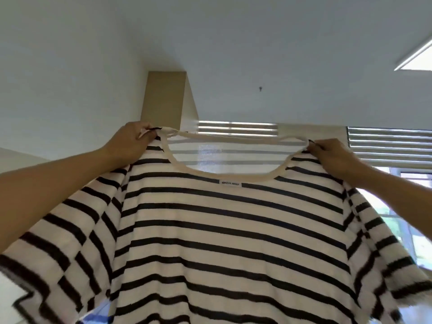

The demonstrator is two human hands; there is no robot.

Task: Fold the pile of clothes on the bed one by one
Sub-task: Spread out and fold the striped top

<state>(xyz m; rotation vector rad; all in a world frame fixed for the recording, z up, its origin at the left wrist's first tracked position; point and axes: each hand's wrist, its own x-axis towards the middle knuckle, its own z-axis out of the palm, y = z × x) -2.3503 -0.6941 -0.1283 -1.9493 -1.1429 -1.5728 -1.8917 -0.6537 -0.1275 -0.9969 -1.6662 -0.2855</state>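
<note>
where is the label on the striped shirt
Head view, centre: the white label sits under the cream collar of the shirt, between the left hand and right hand holding its shoulders.

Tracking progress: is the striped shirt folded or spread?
Spread: the left hand and right hand pinch the striped shirt at its shoulders; it hangs unfolded.

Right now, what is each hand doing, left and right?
Left hand: pinches the left shoulder of the black-and-white striped knit shirt.
Right hand: pinches the shirt's right shoulder.
</note>
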